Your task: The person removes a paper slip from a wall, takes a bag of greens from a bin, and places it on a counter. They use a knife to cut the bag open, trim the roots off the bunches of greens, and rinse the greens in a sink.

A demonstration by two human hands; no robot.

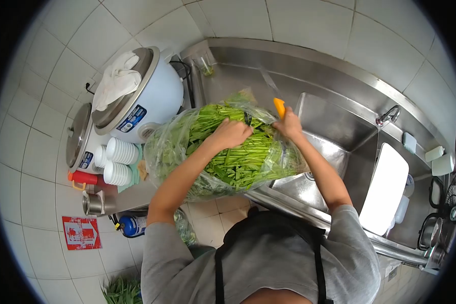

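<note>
A large clear plastic bag [159,152] full of leafy green vegetables [248,157] lies open on the steel counter at the sink's left, long stems facing up. My left hand [231,134] rests on the stems with its fingers curled into them, near a dark band [248,118] around the greens. My right hand [289,124] is closed around the orange handle of a knife [279,107] at the bag's right side. The knife's thin blade points away from me, over the counter.
A steel sink [334,121] with a faucet [388,115] lies to the right, a white cutting board [385,187] beyond it. At left stand rice cookers [154,96] and stacked white cups [119,152]. A glass [205,66] stands in the back corner.
</note>
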